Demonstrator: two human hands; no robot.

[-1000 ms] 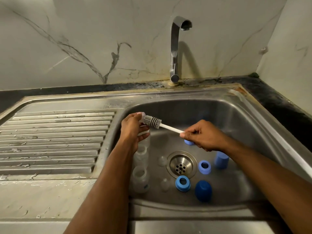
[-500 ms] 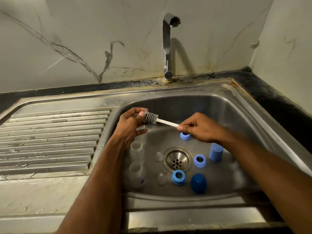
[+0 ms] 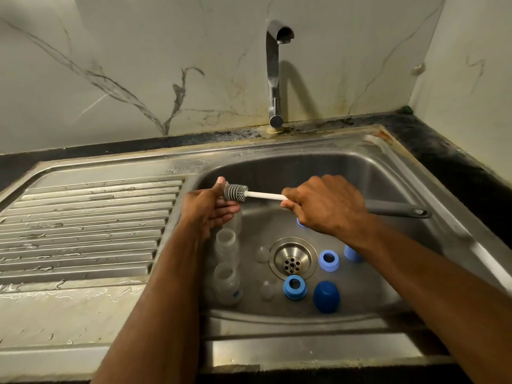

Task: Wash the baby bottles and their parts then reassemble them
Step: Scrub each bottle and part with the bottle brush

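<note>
The drain (image 3: 292, 258) sat mid-basin in the sink (image 3: 415, 173). Left of it stood two bottles (image 3: 227, 268); right and in front lay the rings (image 3: 329, 260) and a cap (image 3: 326, 296). Behind it I held the brush (image 3: 249, 193); the faucet (image 3: 274, 79) rose behind that.

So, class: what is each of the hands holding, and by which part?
The right hand grips the bottle brush by its white shaft. The left hand touches its grey bristle head, thumb at the tip.
</note>
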